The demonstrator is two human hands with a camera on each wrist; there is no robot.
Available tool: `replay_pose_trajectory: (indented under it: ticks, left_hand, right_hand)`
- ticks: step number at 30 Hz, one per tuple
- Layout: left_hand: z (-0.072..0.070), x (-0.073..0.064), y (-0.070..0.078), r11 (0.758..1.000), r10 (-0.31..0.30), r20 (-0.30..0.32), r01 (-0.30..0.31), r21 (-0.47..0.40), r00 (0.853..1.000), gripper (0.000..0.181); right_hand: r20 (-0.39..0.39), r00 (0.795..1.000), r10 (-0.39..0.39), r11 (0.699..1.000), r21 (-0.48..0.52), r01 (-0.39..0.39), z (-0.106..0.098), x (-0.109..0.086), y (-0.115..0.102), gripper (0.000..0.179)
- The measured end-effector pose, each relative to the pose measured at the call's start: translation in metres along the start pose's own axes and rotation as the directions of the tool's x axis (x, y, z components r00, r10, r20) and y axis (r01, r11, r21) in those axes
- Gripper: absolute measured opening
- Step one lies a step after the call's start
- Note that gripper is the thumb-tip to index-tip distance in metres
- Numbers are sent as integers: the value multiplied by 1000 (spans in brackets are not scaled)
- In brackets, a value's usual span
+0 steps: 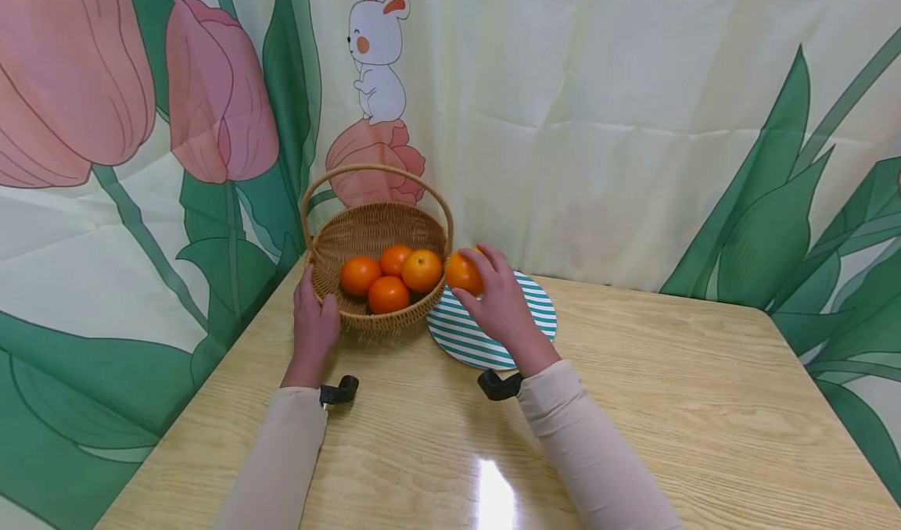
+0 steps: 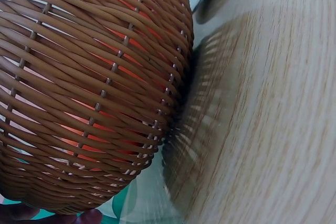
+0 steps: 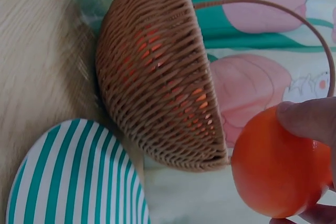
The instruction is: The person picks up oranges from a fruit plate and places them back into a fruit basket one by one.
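Observation:
A wicker basket (image 1: 369, 221) with a tall arched handle stands at the back of the table, tipped so its mouth faces me. Several oranges (image 1: 389, 294) lie inside. My left hand (image 1: 314, 319) holds the basket's left side; in the left wrist view only its fingertips (image 2: 90, 216) show, against the wicker (image 2: 79, 77). Just off the basket's right rim, my right hand (image 1: 501, 299) grips an orange (image 1: 461, 273) between thumb and fingers. The right wrist view shows that orange (image 3: 273, 166) raised beside the rim, above the striped plate (image 3: 73, 177).
The round plate (image 1: 464, 334), striped green and white, lies on the wooden table (image 1: 408, 436) under my right hand, right of the basket. A curtain (image 1: 577, 123) printed with tulips and a rabbit hangs close behind the table's back edge.

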State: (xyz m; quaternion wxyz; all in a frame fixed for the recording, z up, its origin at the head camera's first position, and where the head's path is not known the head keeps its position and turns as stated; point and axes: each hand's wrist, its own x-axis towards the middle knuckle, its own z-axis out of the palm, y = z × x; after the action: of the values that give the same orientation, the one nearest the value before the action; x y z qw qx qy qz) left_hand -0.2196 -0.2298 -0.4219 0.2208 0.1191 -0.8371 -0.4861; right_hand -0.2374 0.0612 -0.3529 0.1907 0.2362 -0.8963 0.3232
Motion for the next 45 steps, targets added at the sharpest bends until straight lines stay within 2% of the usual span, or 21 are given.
replay_pose_trajectory:
  ticks: [11, 20, 45]
  left_hand:
    - [1, 1, 0, 1000, 19, -16, -19, -2, 1000, 60]
    - [2, 1, 0, 1000, 4, -18, -4, -1, 1000, 60]
    - [3, 3, -3, 999, 33, -19, -33, -3, 999, 60]
  right_hand:
    - [-32, 996, -87, 996, 15, 88, 6, 3, -13, 56]
    - [-31, 992, -123, 991, 45, 125, 14, 6, -23, 57]
    - [23, 995, -101, 988, 117, 98, 48, 15, -37, 57]
